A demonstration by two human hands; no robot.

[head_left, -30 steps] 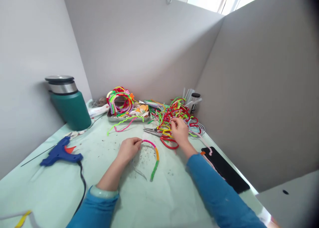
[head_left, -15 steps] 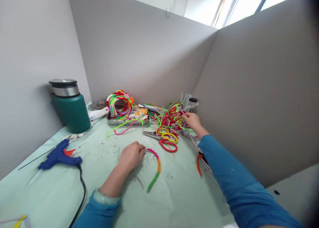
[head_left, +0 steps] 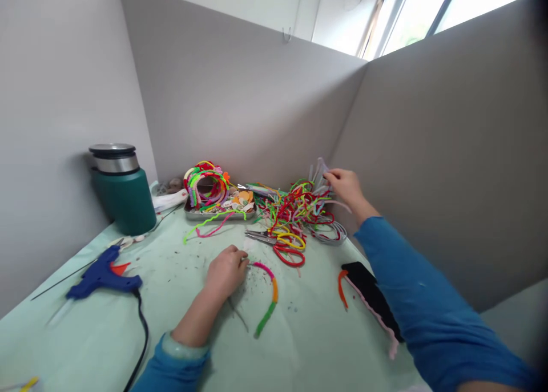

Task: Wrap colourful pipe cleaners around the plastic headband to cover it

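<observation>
The curved band [head_left: 269, 296] lies flat on the pale green table [head_left: 308, 346], just in front of the person. It is a thin arc wrapped in fuzzy pipe cleaner, pink at the near-hand end, orange through the bend and green down to the free tip. The left hand [head_left: 225, 272] rests knuckles-up on the table with its fingertips pinched shut on the pink end; the forearm lies low, its blue sleeve pushed back from the wrist.

Beyond the band sit metal scissors [head_left: 260, 236] and a tangled heap of pipe cleaners [head_left: 295, 209] — red, yellow, green, wiry and soft. The right hand [head_left: 346, 186] is stretched far out over that heap to the corner, arm nearly straight, its fingers closed on a bunch of clear sticks [head_left: 317, 168] — well apart from the left hand.

A shallow metal tray [head_left: 218, 213] holds finished bands. A blue glue gun [head_left: 100, 272] and a green flask [head_left: 122, 195] stand off to the left, and a flat black pad [head_left: 368, 286] lies to the right.
</observation>
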